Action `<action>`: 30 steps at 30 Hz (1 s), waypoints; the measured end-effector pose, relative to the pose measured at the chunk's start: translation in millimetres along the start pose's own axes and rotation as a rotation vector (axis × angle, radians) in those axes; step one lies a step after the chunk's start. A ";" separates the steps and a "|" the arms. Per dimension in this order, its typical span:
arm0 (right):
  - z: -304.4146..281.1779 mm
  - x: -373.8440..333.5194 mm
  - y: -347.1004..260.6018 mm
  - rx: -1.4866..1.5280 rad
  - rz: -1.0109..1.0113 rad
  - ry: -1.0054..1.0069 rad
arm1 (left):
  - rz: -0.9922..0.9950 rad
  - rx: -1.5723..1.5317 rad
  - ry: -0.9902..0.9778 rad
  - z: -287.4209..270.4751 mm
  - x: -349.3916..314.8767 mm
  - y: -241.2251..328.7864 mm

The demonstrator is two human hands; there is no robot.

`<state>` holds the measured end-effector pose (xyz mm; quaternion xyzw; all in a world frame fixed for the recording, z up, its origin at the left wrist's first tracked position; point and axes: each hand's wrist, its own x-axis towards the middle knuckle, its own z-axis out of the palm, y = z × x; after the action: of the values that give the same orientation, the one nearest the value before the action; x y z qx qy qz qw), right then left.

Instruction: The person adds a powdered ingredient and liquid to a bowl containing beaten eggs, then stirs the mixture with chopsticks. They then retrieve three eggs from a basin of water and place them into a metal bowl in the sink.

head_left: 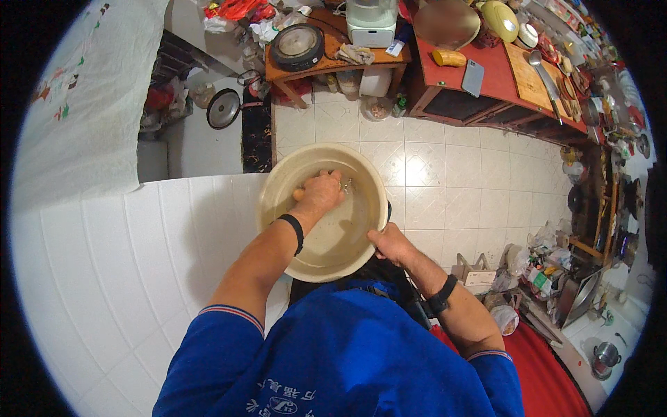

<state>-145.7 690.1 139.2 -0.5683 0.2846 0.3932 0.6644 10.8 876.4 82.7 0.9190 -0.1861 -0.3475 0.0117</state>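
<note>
The person's blue shirt fills the near foreground; just beyond it is a cream basin, apparently holding shallow water, and inside, beside the left hand, a small round orange-brown thing; the step in hand seems to be handling this in the basin; the next move likely calls for gathering it with a steady rim; the left fingers curl downward, though I cannot tell whether they pinch anything; the right hand clamps the rim, thumb inside; a white surface lies left, tiled floor right.
</note>
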 end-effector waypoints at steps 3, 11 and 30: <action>-1.1 0.3 3.3 -0.029 -0.001 -0.008 | 0.021 -0.021 -0.020 -2.8 -1.5 -0.9; -0.2 -2.2 -0.2 -0.064 -0.003 0.021 | 0.001 0.015 -0.017 -1.9 -4.3 4.3; -5.4 -17.6 -16.6 -0.008 -0.052 0.050 | 0.058 0.191 0.240 13.5 3.0 -30.7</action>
<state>-140.6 680.5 161.5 -0.5878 0.2848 0.3624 0.6649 14.4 905.3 66.0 0.9451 -0.2420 -0.2152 -0.0436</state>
